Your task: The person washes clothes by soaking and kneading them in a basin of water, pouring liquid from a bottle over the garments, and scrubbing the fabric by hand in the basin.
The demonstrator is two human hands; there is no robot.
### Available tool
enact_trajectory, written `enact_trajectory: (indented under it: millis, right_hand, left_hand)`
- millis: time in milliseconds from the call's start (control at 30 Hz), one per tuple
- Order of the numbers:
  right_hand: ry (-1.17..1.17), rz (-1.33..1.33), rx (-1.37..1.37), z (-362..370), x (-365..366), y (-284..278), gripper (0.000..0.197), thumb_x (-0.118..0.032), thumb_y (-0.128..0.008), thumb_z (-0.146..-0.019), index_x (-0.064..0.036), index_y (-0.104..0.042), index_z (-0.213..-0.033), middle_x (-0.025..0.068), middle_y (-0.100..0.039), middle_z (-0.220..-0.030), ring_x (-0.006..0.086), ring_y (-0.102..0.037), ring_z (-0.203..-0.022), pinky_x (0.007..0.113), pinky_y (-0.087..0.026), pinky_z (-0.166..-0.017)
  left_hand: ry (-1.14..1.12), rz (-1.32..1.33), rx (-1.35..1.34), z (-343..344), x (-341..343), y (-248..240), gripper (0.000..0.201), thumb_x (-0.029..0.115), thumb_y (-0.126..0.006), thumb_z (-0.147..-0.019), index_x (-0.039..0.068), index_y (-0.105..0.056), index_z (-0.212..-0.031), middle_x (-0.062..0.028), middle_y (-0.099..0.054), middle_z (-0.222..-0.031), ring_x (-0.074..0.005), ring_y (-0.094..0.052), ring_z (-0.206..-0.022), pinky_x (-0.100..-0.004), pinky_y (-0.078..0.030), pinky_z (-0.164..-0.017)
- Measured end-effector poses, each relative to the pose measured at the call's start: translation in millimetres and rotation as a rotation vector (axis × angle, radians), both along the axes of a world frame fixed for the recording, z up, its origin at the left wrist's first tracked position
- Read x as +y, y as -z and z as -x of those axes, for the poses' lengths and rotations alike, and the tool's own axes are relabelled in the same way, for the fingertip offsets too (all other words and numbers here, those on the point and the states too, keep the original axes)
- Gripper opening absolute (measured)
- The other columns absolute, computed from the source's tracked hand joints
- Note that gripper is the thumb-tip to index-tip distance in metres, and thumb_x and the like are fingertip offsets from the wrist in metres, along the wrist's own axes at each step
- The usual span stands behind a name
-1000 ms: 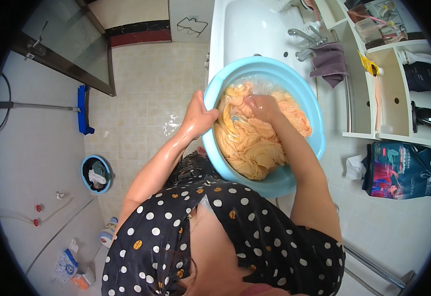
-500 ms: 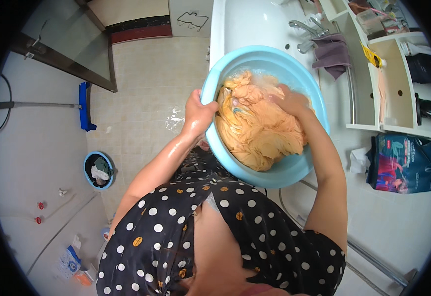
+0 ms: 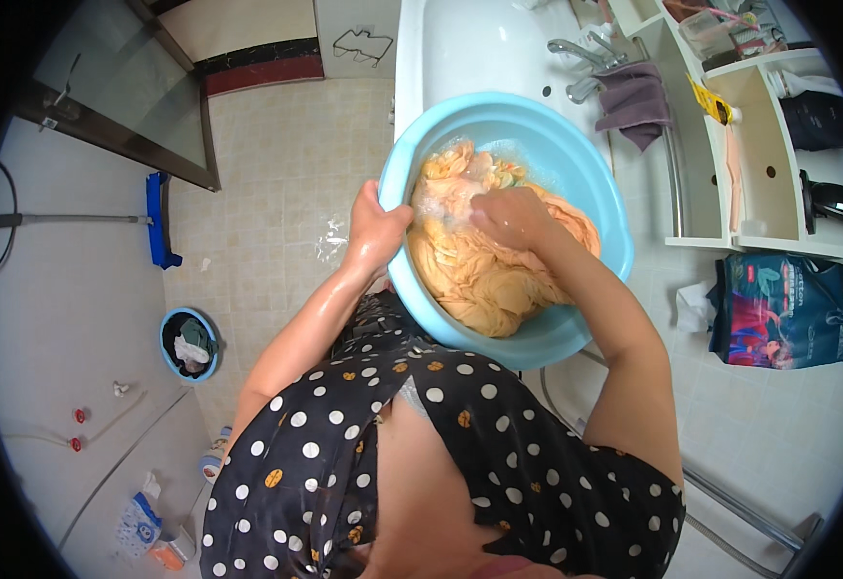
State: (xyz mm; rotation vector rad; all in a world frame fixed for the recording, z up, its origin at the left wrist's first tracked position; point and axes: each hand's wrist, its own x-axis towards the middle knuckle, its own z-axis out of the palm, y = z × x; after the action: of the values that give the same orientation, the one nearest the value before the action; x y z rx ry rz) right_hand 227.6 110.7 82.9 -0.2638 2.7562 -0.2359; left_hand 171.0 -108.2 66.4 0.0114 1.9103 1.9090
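Observation:
A light blue plastic basin (image 3: 590, 159) stands tilted against the edge of the white sink (image 3: 460, 48). In it lies a bunched wet peach-orange cloth (image 3: 489, 289), with suds and a little water around its far side. My left hand (image 3: 378, 229) is closed over the basin's left rim, thumb on the inner side. Inside the basin, my right hand (image 3: 518, 219) is curled on the cloth near its middle, knuckles up. Its fingertips are partly hidden by the hand and folds.
A chrome faucet (image 3: 587, 56) and a purple towel (image 3: 635, 106) are beside the sink. White shelves (image 3: 754, 183) and a dark teal package (image 3: 783, 314) line the right. A small blue bucket with clothes (image 3: 190, 344), a blue squeegee (image 3: 161, 222) and a glass door (image 3: 117, 82) are left.
My right hand has moved left and toward me across the cloth, its fingers now curled in. The cloth's far part has shifted and more suds show. My left hand keeps its hold on the rim.

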Motion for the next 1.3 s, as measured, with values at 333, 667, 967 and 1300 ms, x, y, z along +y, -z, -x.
enact_trajectory:
  millis: [333, 667, 967, 1300]
  right_hand:
    - [0.505, 0.420, -0.072, 39.2, 76.8, 80.0, 0.036, -0.036, -0.051, -0.082, -0.0010, -0.058, -0.080, 0.0136, -0.058, -0.070, 0.0273, -0.057, -0.073, 0.035, -0.043, -0.069]
    - [0.597, -0.217, 0.292, 36.2, 68.8, 73.6, 0.038, -0.041, -0.057, -0.078, -0.0035, -0.059, -0.082, 0.0157, -0.059, -0.076, 0.0266, -0.059, -0.082, 0.036, -0.045, -0.075]
    - [0.556, 0.346, -0.098, 37.2, 76.8, 76.1, 0.083, -0.056, -0.067, -0.060, -0.0058, -0.047, -0.123, 0.0189, -0.056, -0.112, 0.0307, -0.056, -0.099, 0.038, -0.046, -0.082]
    - [0.706, 0.907, 0.513, -24.1, 38.7, -101.6, 0.023, -0.009, -0.060, -0.074, -0.0001, -0.057, -0.094, 0.0064, -0.061, -0.082, 0.0111, -0.056, -0.075, 0.024, -0.045, -0.066]
  left_hand:
    - [0.032, 0.003, 0.011, -0.8, -3.6, -7.3, 0.029, 0.002, -0.053, -0.067, -0.006, -0.046, -0.094, -0.0128, -0.053, -0.084, -0.0186, -0.053, -0.076, -0.0302, -0.045, -0.071]
    - [0.016, -0.027, -0.062, -1.4, -4.2, -7.4, 0.027, 0.000, -0.053, -0.067, -0.006, -0.046, -0.093, -0.0113, -0.052, -0.082, -0.0175, -0.052, -0.074, -0.0289, -0.045, -0.068]
    - [-0.039, -0.062, -0.055, -1.1, 5.1, -4.3, 0.026, 0.001, -0.054, -0.067, -0.005, -0.047, -0.091, -0.0113, -0.053, -0.082, -0.0174, -0.053, -0.074, -0.0291, -0.045, -0.069]
    - [-0.001, 0.008, -0.052, -6.7, -7.1, -18.5, 0.027, 0.002, -0.055, -0.067, -0.006, -0.047, -0.092, -0.0121, -0.055, -0.083, -0.0182, -0.054, -0.075, -0.0301, -0.046, -0.069]
